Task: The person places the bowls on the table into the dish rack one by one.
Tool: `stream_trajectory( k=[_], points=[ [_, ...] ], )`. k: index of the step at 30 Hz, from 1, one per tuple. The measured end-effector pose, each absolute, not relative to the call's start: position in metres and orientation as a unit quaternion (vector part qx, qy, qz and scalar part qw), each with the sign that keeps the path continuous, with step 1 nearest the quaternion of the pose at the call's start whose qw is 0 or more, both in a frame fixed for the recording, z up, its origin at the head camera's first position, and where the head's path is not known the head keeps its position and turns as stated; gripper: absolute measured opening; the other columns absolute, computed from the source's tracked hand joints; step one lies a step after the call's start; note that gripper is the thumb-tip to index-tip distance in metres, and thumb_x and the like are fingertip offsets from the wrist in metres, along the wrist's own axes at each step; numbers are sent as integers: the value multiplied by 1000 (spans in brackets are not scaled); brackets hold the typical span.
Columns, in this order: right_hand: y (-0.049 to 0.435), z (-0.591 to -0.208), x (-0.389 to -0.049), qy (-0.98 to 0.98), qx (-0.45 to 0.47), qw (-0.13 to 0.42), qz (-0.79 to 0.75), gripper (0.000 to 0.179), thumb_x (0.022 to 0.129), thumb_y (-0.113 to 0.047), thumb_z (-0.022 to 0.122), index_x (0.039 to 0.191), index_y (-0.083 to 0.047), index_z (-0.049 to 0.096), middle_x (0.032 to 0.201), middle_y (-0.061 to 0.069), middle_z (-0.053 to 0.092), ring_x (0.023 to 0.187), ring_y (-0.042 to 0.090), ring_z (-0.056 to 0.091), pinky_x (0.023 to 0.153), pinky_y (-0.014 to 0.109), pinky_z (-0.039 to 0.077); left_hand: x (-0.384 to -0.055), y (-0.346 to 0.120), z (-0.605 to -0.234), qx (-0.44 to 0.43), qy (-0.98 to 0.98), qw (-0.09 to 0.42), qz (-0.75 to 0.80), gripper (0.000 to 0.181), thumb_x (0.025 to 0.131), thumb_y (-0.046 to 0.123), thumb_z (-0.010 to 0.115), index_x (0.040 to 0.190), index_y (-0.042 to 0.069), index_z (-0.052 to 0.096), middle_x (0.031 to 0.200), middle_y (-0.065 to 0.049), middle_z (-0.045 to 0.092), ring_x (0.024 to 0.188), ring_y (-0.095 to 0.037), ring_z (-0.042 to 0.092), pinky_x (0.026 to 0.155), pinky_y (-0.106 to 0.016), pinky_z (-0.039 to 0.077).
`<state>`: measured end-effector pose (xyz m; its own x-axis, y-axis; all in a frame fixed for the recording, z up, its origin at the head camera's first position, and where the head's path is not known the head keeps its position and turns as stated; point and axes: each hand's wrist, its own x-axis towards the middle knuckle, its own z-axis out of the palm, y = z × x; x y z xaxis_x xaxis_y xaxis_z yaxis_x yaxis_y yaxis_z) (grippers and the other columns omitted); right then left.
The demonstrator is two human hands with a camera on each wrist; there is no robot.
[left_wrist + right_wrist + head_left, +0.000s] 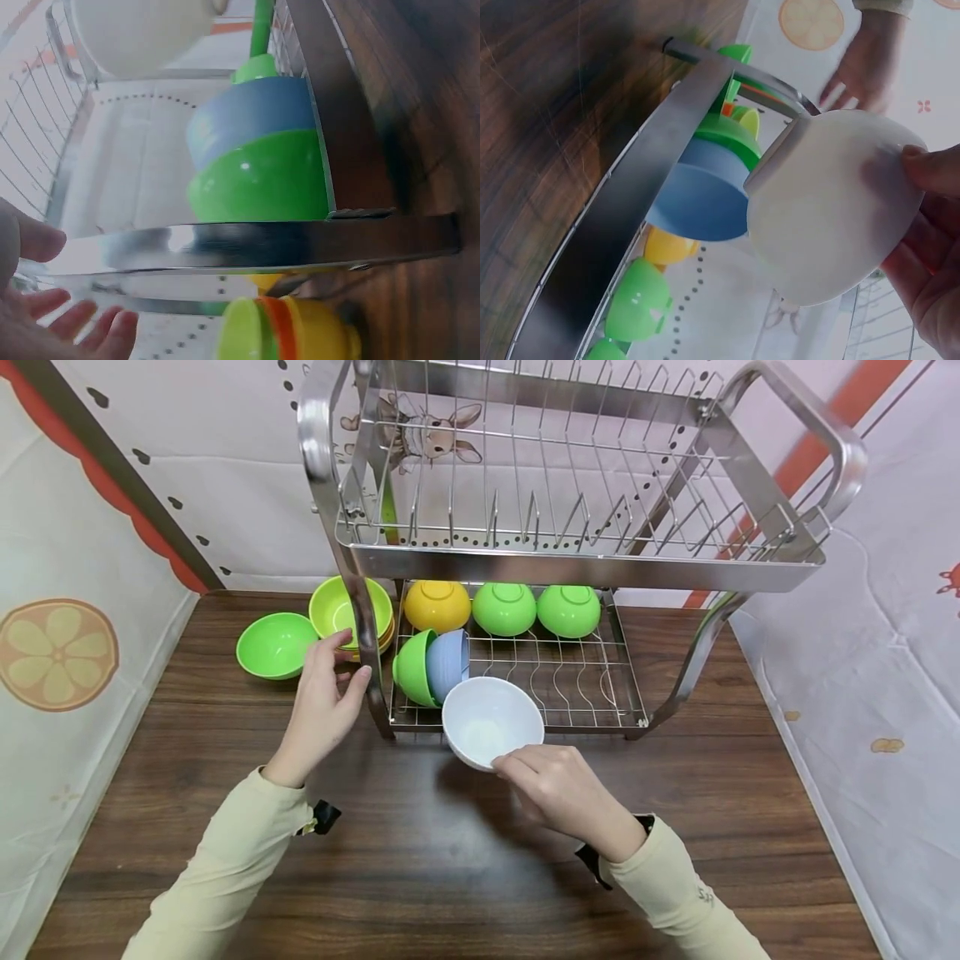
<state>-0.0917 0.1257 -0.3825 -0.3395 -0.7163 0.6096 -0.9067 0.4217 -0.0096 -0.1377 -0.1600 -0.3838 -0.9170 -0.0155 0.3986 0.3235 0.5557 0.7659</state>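
A white bowl (492, 723) is pinched at its rim by my right hand (558, 789), held over the front edge of the rack's lower tier. In the right wrist view the bowl (829, 210) shows its outer side. My left hand (322, 702) is beside the rack's left front post (365, 635), fingers spread and holding nothing. Just beyond it stands a stack of bowls (330, 606), yellow-green on top. Inside the rack, a green bowl (411, 668) and a blue bowl (448, 664) stand on their sides, nested together, at front left.
Along the lower tier's back, an orange-yellow bowl (437, 606) and two green bowls (504, 608) sit upside down. A green bowl (276, 647) lies on the table at left. The metal rack's upper tier (585, 568) overhangs the lower wire shelf (577, 681).
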Motion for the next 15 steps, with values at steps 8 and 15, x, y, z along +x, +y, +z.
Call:
stream_trajectory(
  k=[8, 15],
  points=[
    [134, -381, -104, -805, 460, 278, 252, 29, 96, -18, 42, 82, -2, 61, 69, 4, 63, 61, 15, 62, 55, 28, 52, -146, -163, -395, -88, -856, 152, -486, 32, 89, -4, 50, 121, -7, 46, 104, -22, 57, 88, -28, 57, 69, -8, 38],
    [139, -386, -122, -803, 396, 272, 353, 9, 72, 4, 66, 81, 3, 63, 70, 9, 65, 60, 16, 61, 55, 25, 50, -148, -164, -396, -80, -857, 138, -490, 32, 88, -3, 51, 119, -5, 46, 100, -22, 58, 83, -27, 58, 67, -7, 40]
  ],
)
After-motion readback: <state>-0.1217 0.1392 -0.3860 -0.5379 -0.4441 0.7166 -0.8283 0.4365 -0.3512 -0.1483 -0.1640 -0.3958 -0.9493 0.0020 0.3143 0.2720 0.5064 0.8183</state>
